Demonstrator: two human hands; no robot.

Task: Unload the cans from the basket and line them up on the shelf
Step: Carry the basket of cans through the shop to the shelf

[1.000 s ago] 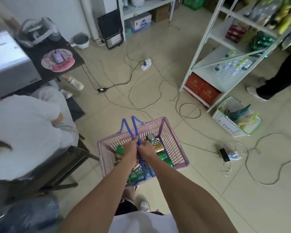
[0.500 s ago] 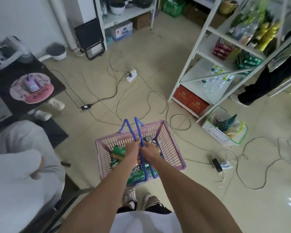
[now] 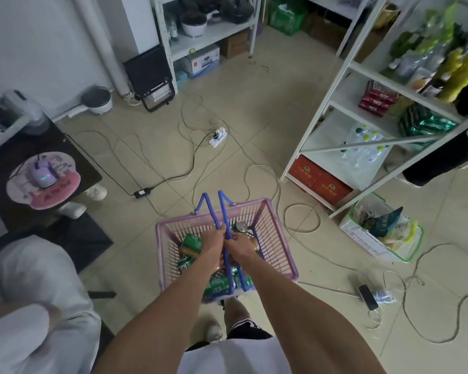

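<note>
Basket handles [image 3: 222, 211]: both hands' grip closed around them.

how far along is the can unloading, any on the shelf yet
No cans show on the white shelf. Both the left hand and right hand grip the blue handles of the pink basket; green cans lie inside. All unloading remains.

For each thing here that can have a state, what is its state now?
Basket: carried above the floor, cans inside.
Handles: raised, gripped together.
Left hand: closed on handles.
Right hand: closed on handles.
Cans: mostly lying down, not unloaded.
Shelf: partly stocked.
</note>
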